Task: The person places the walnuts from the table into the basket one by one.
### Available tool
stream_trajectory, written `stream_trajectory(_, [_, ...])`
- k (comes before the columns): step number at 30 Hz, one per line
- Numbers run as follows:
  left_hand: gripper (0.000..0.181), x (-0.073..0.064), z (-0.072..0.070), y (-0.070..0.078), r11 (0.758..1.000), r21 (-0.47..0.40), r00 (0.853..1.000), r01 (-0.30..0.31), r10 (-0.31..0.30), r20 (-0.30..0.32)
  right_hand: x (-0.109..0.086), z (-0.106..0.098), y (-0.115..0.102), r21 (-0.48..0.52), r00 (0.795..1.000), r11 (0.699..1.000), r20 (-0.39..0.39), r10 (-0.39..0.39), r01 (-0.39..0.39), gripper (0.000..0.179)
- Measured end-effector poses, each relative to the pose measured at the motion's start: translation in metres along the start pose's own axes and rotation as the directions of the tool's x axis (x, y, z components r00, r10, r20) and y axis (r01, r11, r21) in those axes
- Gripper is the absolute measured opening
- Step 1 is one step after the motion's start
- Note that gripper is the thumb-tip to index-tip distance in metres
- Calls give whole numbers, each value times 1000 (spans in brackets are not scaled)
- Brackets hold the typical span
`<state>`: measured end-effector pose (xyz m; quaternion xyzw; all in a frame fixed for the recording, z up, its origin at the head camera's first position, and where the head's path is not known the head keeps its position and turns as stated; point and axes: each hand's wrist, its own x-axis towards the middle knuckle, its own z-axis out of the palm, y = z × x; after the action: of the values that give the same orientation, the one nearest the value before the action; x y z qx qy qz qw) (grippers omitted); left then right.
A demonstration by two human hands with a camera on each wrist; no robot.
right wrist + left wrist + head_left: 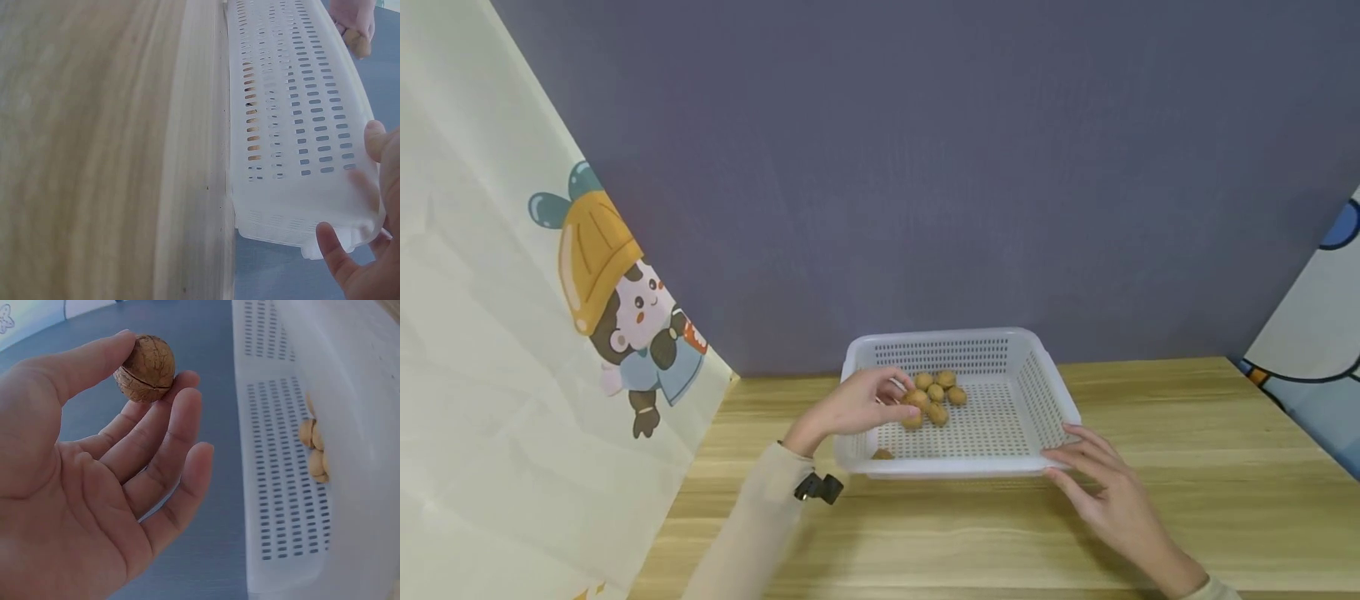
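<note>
My left hand (871, 402) is over the left half of a white plastic basket (955, 467). It pinches a walnut (147, 369) between the thumb and fingertips, while the other fingers spread loosely. Beneath and beside it, several walnuts (937, 414) lie grouped on the slotted basket floor. One more walnut (882, 455) lies by the front left corner, partly hidden by the rim. My right hand (1108, 492) holds the basket's front right corner, thumb on the outside and fingers over the rim; a finger shows faintly through the translucent wall in the right wrist view.
The basket stands on a wood-grain table (940, 533), close to a dark grey-blue wall (925, 167) at the back. On the left hangs a pale sheet with a cartoon figure (640, 308). A patterned panel (1315, 333) stands at the right.
</note>
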<state>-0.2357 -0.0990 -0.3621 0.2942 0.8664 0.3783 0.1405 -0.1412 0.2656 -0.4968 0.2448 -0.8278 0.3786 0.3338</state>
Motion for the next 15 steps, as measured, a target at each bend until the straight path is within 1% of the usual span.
stream_trajectory(3, [31, 9, 0, -7, 1000, 8, 1000, 10, -10, -8, -1, 1, 0, 12, 1000, 1000, -3, -7, 7, 47])
stream_trajectory(6, [33, 19, 0, -15, 1000, 17, 1000, 4, -4, -7, -1, 1, 0, 18, 1000, 1000, -3, -11, 11, 47])
stream_trajectory(9, [36, 29, -2, -19, 1000, 16, 1000, -6, 6, -2, -1, 1, 0, 19, 1000, 1000, -1, -9, 9, 48])
stream_trajectory(15, [36, 47, -11, -22, 1000, 13, 1000, 17, -17, -24, 0, 1, 0, 14, 1000, 1000, 4, -8, 8, 48])
